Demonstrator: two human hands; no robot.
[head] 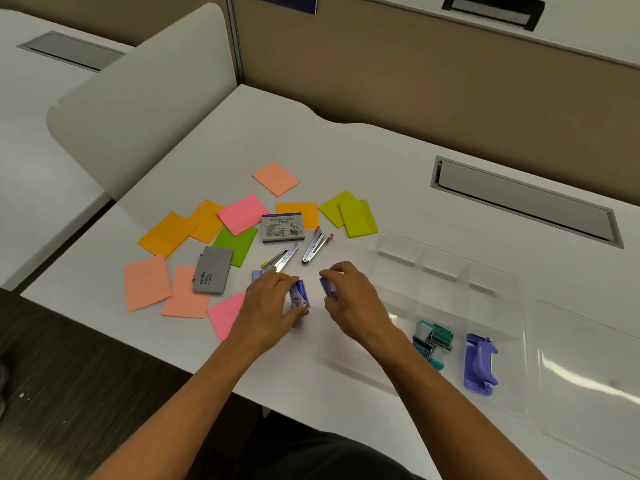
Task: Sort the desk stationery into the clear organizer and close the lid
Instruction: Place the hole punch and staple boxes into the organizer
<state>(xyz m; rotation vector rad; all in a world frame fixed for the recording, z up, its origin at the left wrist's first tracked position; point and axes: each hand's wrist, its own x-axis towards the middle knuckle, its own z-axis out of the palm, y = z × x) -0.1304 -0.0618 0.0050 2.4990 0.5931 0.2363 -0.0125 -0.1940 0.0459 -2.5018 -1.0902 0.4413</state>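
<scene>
Two small blue staple boxes are being picked up at lower centre of the frame: one (300, 296) is pinched in the curled fingers of the left hand (268, 301), the other (327, 287) is gripped by the curled fingers of the right hand (349, 294). Both boxes are held just above the white desk (363, 140). To the right lies the clear organizer (498, 296), its lid (588, 368) laid open at the lower right edge of the frame. Teal binder clips (433, 341) and a purple staple remover (479, 363) are already held in adjoining near compartments.

The step is judged best done by carrying both boxes to one unused compartment and setting them flat, so the lid can later shut.

Left of the hands, two opened staplers (300, 251), a larger staple box (283, 227), a grey card case (212, 270) and scattered sticky notes (239, 213) are yet to be sorted.
</scene>
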